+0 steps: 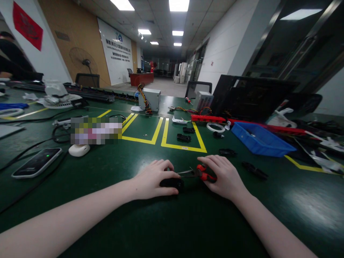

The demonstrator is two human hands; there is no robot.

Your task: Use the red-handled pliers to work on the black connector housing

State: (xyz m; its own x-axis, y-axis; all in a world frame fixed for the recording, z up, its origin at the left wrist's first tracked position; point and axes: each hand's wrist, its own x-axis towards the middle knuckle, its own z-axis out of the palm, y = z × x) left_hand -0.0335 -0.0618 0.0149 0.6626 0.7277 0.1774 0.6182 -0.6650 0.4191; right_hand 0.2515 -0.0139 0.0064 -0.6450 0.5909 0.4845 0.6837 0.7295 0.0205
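Observation:
Low over the green table, my left hand (154,179) has its thumb and fingers closed around a small black plastic part (172,183). My right hand (224,175) grips the red handles of a pair of pliers (202,173). Their jaws point left, toward the black part. A thin pale strip (185,172) runs between my left fingertips and the jaws; whether it is wire or part of the tool I cannot tell. Similar black parts (184,137) lie beyond my hands, and another (254,170) lies to the right of my right hand.
A blue tray (260,139) stands at the right, near a white ring (215,127) and a long red strip (208,118). Yellow tape (184,147) marks the table (172,229). A phone-like device (37,163) and cables lie left. Metal power-supply boxes (153,99) stand farther back.

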